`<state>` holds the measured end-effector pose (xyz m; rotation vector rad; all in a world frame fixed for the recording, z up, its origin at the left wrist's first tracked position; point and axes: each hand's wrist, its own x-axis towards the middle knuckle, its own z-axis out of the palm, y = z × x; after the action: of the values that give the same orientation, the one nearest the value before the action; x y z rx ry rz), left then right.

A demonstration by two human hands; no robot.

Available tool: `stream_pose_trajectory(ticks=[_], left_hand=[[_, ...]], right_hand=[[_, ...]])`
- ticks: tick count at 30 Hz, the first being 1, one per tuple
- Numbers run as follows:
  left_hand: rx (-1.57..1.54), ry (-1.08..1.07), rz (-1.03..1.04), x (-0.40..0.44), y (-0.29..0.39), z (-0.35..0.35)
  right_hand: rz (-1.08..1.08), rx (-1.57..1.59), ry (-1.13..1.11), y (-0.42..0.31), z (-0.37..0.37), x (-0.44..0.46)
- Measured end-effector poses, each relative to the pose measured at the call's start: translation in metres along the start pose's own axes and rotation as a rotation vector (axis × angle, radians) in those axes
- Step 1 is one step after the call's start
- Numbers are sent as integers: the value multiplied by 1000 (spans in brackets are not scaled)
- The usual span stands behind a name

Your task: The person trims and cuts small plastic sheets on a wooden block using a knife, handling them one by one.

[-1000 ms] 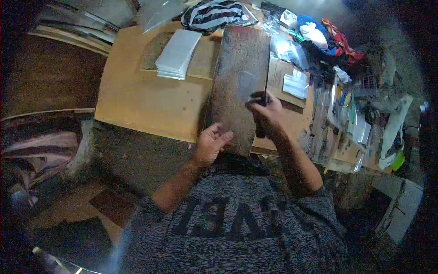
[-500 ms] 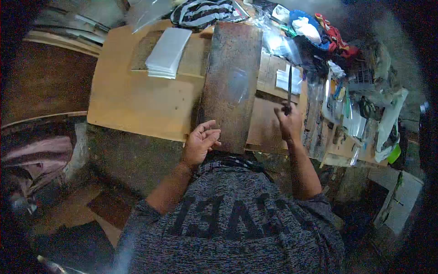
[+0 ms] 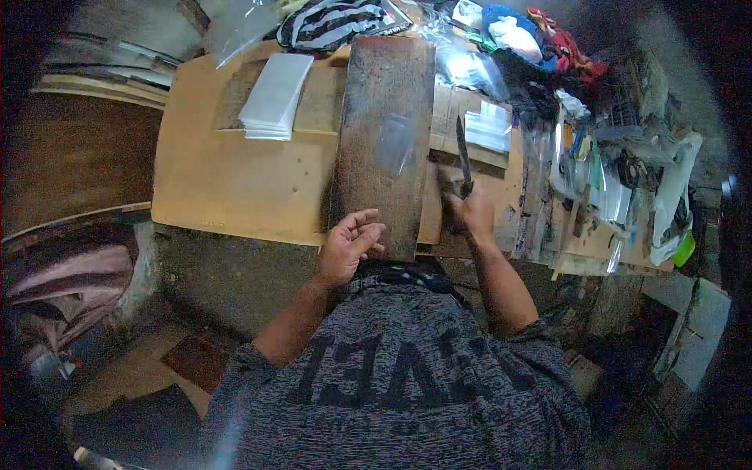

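Observation:
A long dark wooden board [image 3: 384,102] lies lengthwise on the yellowish table, its near end close to my body. On it rests a small clear plastic piece [image 3: 397,141]. My left hand [image 3: 350,249] is at the board's near left edge, fingers curled and apart, with nothing visible in them. To the right of the board, my right hand [image 3: 472,215] is closed round the handle of a dark knife [image 3: 463,149], whose blade points up and away. White sheets are stacked [image 3: 276,94] left of the board, and a smaller pile of clear sheets [image 3: 487,128] lies right of it.
A black-and-white striped bag [image 3: 333,25] sits at the table's far edge. Red, blue and white cloths or bags [image 3: 517,39] are heaped at the far right. Plastic scraps and tools [image 3: 611,180] lie at the right. Pinkish cloth [image 3: 70,270] hangs at the left.
My right hand has moved off the board to its right with the knife, whose blade now shows clearly. My left hand stays by the near left edge. The view has shifted slightly.

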<state>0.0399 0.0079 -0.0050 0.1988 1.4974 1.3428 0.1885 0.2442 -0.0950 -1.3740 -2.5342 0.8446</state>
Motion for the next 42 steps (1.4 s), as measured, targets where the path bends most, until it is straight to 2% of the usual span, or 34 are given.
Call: stream_pose_trajectory(ticks=[3, 6, 12, 14, 16, 18, 19, 20, 23, 25, 26, 28, 31, 33, 34, 36, 40, 42], left_hand=[[4, 3, -10, 1, -2, 1], [6, -5, -22, 1, 1, 2], [-46, -14, 43, -5, 22, 19], [-37, -46, 30, -4, 31, 23], [-24, -79, 17, -2, 39, 27], [68, -111, -31, 0, 46, 31], [71, -111, -30, 3, 48, 32], [113, -139, -15, 5, 49, 33], [207, -151, -6, 5, 53, 38], [260, -133, -15, 4, 53, 37], [192, -186, -32, 4, 52, 33], [125, -241, -50, 1, 55, 30], [250, -225, -81, -7, 65, 33], [482, -175, -9, -9, 69, 35], [482, -174, -7, -8, 67, 35], [247, -207, -30, -7, 60, 35], [323, -228, 89, -9, 57, 35], [106, -157, 40, -10, 59, 40]], right_hand=[[-15, 31, -51, -2, -5, 0], [-77, 56, 10, -4, -12, -1], [49, 374, -105, -37, -68, -23], [9, 490, -256, -52, -83, -33], [-46, 403, -302, -56, -88, -42], [-69, 671, -456, -67, -93, -52], [-208, 477, -441, -69, -94, -51], [-208, 479, -439, -75, -95, -52], [-39, 516, -560, -90, -96, -56], [-333, 285, -463, -93, -94, -55], [-333, 288, -464, -94, -94, -54], [-587, 166, -347, -97, -94, -54], [-579, 222, -319, -97, -89, -57], [-548, 209, -345, -104, -94, -57], [-514, 195, -370, -106, -95, -57], [-521, 194, -369, -105, -92, -57], [-510, 191, -377, -110, -95, -59], [-540, 267, -352, -105, -93, -57]])
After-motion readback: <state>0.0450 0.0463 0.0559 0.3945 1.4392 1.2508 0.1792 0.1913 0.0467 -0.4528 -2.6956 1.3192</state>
